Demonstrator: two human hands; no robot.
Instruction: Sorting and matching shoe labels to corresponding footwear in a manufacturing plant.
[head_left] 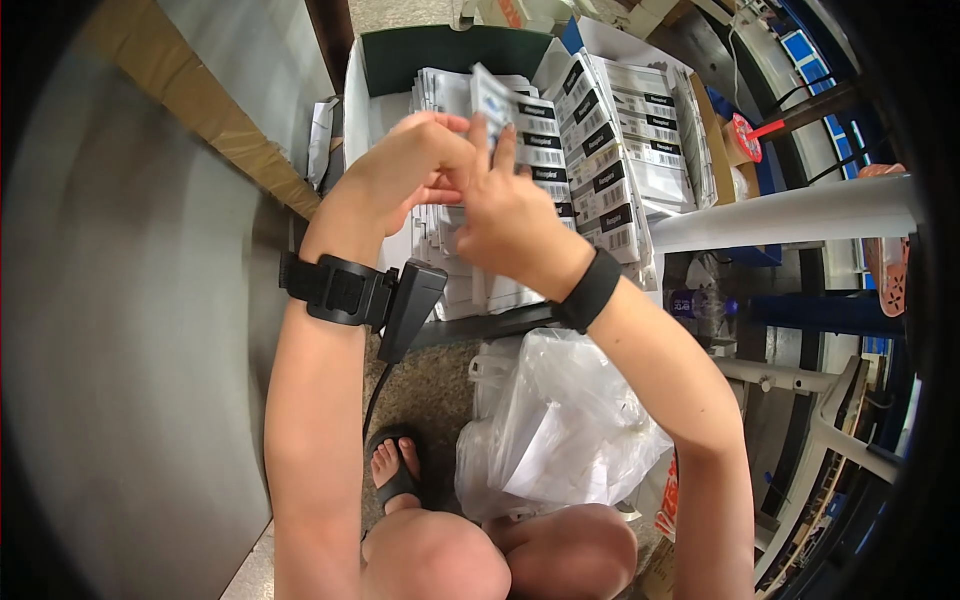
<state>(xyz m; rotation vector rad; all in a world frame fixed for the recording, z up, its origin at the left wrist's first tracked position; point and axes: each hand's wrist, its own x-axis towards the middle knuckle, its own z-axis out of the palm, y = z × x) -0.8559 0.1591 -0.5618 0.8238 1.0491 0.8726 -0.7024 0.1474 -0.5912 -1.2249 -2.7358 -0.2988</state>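
Observation:
White flat packets (pixel 538 128) with black label bands and barcodes stand in packed rows in a box (pixel 445 50) with a dark green back wall. My right hand (pixel 518 215) lies over the packets, its index and middle fingers stretched out against a tilted, blurred packet (pixel 490 97). Close beside it, my left hand (pixel 405 165) hangs over the left row with its fingers half curled. Its fingertips go behind my right hand, so what they touch is hidden. A black strap with a small black device (pixel 410 305) sits on my left wrist, and a black band (pixel 590 288) on my right.
A second box (pixel 708 140) of similar packets stands to the right. A clear plastic bag (pixel 560 425) lies between the box and my knees. At left rises a grey panel (pixel 130 330) with brown tape. A white tube (pixel 790 212), a plastic bottle (pixel 705 303) and metal frames are at right.

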